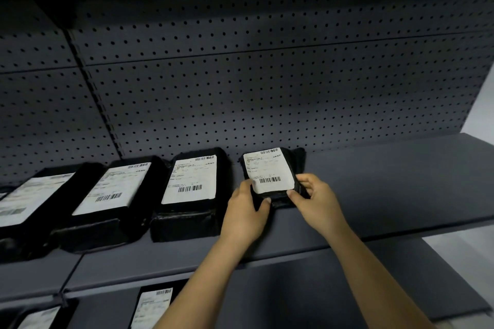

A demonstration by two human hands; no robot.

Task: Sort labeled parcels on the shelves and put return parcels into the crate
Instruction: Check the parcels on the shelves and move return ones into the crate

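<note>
Parcel (270, 171), the small black one with a white barcode label facing up, sits toward the back of the grey shelf (374, 181), close to the pegboard (267, 88) and just right of a row of three bigger black parcels. Both hands are on its near end. The left hand (248, 208) grips the lower left corner, thumb on the label's edge. The right hand (312, 200) grips the lower right corner, fingers curled round the side. I cannot tell whether the near end is lifted off the shelf. Nearest in the row is a labelled parcel (192, 181), apart from the held one. Below, on the lower shelf (267, 288), lies another labelled parcel (152, 304).
</note>
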